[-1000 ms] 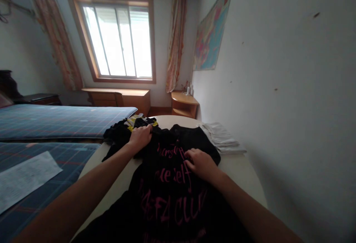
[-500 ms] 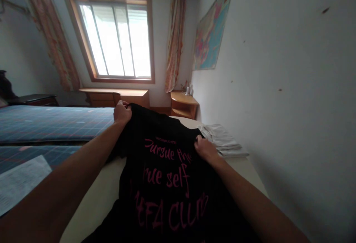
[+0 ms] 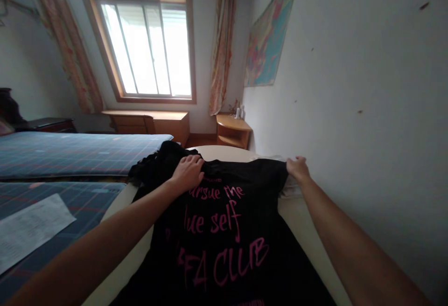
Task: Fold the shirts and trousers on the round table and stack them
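Note:
A black T-shirt (image 3: pixel 224 231) with pink lettering is spread, print side up, over a cream round-edged table (image 3: pixel 217 151). Its left shoulder part is bunched up at the far left. My left hand (image 3: pixel 189 171) rests on the shirt beside the neckline, fingers laid over the cloth and thumb apart. Out to the right, my right hand (image 3: pixel 298 168) pinches the end of the shirt's sleeve and pulls it taut. Behind that sleeve, a pale folded cloth stack (image 3: pixel 293 190) is mostly hidden.
Blue plaid mattresses (image 3: pixel 84 154) lie to the left, with a printed paper sheet (image 3: pixel 38 224) on the nearer one. A white wall (image 3: pixel 367 156) bounds the right side. A wooden desk (image 3: pixel 168 121) and a corner shelf (image 3: pixel 233 128) stand below the window.
My left hand has let go of the left shoulder and moved right and down onto the shirt. My right hand has moved right, stretching the sleeve. The raised shirt now lies lower and flatter.

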### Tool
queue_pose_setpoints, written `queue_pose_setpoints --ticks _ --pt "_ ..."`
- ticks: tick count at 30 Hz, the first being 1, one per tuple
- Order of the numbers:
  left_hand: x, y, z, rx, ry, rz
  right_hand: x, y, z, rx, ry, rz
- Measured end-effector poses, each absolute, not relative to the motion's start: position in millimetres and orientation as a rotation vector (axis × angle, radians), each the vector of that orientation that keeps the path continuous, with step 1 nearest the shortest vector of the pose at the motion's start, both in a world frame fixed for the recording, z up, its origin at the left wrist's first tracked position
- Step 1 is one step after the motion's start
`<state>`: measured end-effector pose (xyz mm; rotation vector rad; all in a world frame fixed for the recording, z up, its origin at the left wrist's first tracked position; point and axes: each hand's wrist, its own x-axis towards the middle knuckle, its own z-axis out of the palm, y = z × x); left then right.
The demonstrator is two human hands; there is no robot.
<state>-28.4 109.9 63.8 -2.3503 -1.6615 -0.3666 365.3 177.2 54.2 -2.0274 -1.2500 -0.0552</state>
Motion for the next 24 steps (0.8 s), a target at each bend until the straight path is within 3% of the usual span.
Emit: queue_pose_setpoints --ticks 4,7,14,20,24 --pt "-3 80 30 -2.583 -1.706 -0.018 340 155 31 -2.046 -1.510 -0.222" --pt "3 68 0 -2.596 -1.725 0.051 308 130 22 -1.876 -1.895 -0.325" --pt "-5 52 -8 -2.597 -1.656 -0.145 243 47 -5 -1.514 -2.382 -0.030" --pt "-42 36 19 -2.218 -1.857 -0.621 276 30 -9 -1.585 -2.076 0.094" --pt "-79 27 17 -1.863 -2.245 -0.531 325 42 -6 -1.996 -1.816 0.054"
